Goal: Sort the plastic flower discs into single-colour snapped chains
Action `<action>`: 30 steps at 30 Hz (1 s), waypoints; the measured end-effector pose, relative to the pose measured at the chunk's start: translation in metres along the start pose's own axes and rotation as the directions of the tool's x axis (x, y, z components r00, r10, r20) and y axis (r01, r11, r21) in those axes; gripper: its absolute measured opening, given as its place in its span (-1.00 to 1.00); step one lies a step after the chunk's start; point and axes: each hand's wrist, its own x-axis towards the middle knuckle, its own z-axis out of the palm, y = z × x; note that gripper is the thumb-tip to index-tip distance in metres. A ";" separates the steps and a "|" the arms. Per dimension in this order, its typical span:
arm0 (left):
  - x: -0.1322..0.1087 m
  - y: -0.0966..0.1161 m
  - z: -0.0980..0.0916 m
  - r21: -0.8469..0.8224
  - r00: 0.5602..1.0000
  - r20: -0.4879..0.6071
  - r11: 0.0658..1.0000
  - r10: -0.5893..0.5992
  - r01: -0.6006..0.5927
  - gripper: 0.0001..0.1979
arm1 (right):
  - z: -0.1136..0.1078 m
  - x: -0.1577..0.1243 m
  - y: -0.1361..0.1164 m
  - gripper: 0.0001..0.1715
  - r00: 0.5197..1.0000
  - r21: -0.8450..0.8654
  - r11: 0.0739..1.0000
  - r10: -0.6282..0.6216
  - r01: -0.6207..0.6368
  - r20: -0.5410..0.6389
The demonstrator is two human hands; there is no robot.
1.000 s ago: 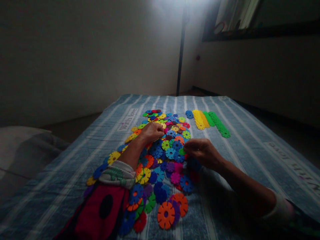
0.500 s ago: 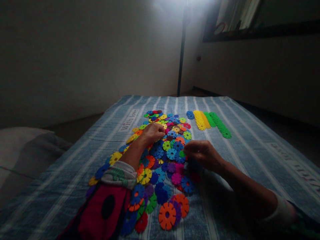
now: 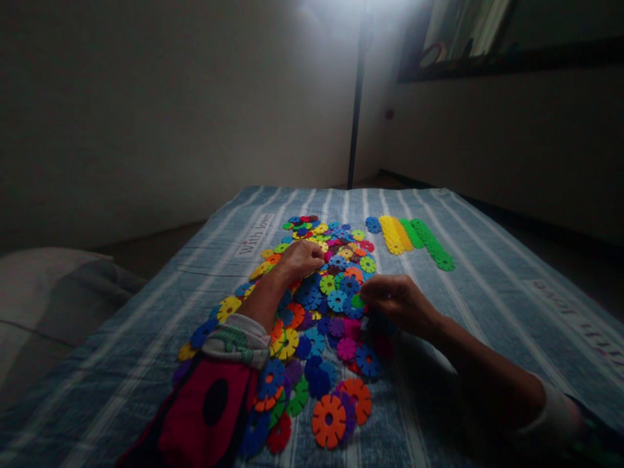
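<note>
At the disc pile [image 3: 337, 300]'s right, my curled right hand [image 3: 397, 300] is nearer the green disc [image 3: 358, 301], just leftward; my left hand [image 3: 303, 259] curls too. Either's hold, I can't tell.

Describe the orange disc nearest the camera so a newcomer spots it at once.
On the striped sheet, loose discs spread toward the camera. At their near end, find a purple disc with orange on both sides. The orange disc on its left shows whole; its orange twin, on the right, is partly covered.
</note>
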 end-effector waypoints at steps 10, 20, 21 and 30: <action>-0.001 0.003 -0.002 -0.013 1.000 0.023 1.000 -0.018 0.019 -0.81 | 0.000 0.000 0.000 -0.81 1.000 0.012 1.000 -0.008 0.008 0.003; 0.000 0.001 -0.002 -0.016 1.000 0.002 1.000 -0.004 0.004 -0.84 | -0.013 0.005 -0.001 -0.81 0.996 -0.074 0.997 -0.035 0.029 -0.080; 0.000 0.001 -0.002 -0.017 1.000 0.005 1.000 -0.004 0.004 -0.84 | -0.018 0.006 0.001 -0.81 0.993 -0.102 0.994 -0.046 0.035 -0.108; 0.001 0.000 -0.003 -0.006 1.000 0.021 1.000 0.003 -0.003 -0.85 | -0.106 0.030 0.066 -0.77 0.934 -0.604 0.781 -0.081 -0.157 -0.348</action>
